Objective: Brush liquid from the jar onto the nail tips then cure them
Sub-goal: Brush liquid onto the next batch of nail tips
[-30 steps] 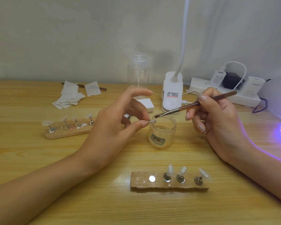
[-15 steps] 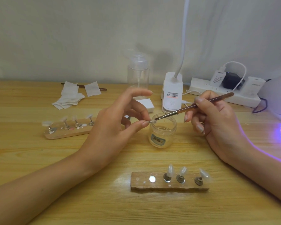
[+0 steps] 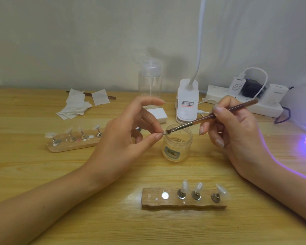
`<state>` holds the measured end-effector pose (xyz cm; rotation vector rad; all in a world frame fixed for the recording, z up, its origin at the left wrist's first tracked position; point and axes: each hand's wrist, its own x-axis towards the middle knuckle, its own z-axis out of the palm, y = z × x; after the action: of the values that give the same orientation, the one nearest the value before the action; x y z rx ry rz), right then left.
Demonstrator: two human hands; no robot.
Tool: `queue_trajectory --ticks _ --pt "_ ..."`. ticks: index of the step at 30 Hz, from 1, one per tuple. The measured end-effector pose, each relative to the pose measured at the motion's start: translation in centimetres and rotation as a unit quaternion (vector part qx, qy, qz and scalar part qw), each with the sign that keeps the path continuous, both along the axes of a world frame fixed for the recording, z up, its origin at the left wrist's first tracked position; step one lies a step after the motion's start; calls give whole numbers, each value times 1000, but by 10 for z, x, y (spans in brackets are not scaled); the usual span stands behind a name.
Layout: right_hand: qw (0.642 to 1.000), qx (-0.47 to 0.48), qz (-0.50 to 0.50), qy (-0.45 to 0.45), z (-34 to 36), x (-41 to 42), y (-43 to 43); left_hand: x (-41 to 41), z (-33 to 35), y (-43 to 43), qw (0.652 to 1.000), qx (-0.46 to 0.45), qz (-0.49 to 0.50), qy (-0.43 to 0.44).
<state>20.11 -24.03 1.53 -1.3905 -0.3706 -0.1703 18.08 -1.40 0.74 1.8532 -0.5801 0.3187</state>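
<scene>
left hand (image 3: pixel 120 138) pinches nail tip (image 3: pixel 164 133) above jar (image 3: pixel 177 147)

Wooden table (image 3: pixel 42 174) holds jar (image 3: pixel 177 147), wipes (image 3: pixel 74 106), bottle (image 3: pixel 149 82), lamp (image 3: pixel 186 103), power strip (image 3: pixel 265 107)

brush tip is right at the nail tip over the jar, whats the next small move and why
Probably a short stroke of the brush along the nail tip: its bristles meet the tip that the left hand pinches above the open jar, and the right hand holds the handle like a pen.
</scene>
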Motion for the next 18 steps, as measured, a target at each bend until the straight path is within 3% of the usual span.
queue_trajectory --ticks 18 --pt "1000 1 -7 -10 2 -2 0 1 -2 1 1000 8 -4 -2"
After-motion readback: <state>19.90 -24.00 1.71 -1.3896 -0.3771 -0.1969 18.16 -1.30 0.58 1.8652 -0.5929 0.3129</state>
